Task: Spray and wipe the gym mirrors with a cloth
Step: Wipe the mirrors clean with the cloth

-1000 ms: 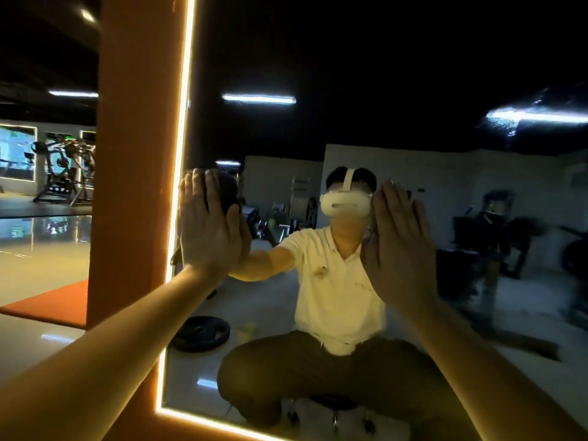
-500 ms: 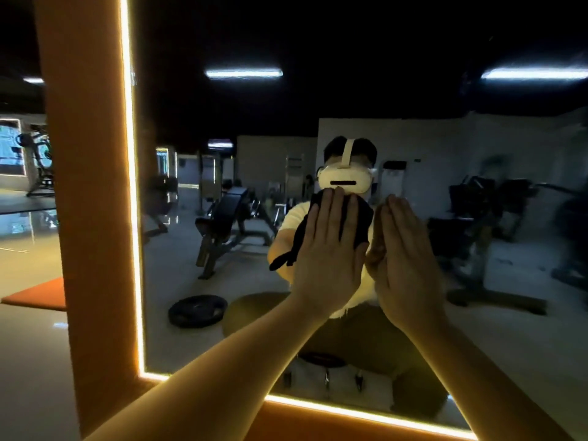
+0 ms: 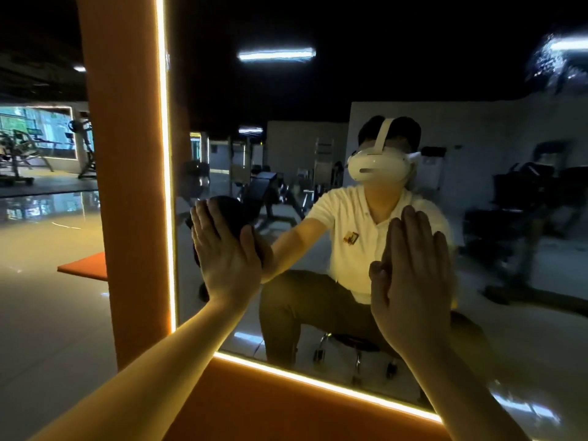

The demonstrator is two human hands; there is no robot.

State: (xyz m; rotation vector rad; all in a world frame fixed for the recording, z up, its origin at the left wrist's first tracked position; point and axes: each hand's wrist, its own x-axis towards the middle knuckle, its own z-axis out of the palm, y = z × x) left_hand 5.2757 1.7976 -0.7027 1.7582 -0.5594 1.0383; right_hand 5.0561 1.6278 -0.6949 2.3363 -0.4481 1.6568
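Left hand [image 3: 224, 259] slid left, straight fingers [image 3: 206, 224] pressing cloth [image 3: 230, 214], seemingly upright, on mirror [image 3: 318, 90]; right hand [image 3: 410, 281] flat

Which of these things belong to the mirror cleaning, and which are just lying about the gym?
Part of the job: large wall mirror with glowing orange frame; dark crumpled cloth under the flat left hand; right hand flat at the glass; spray droplets top right.
Just lying about: flat orange floor mat; dark exercise machines far left.
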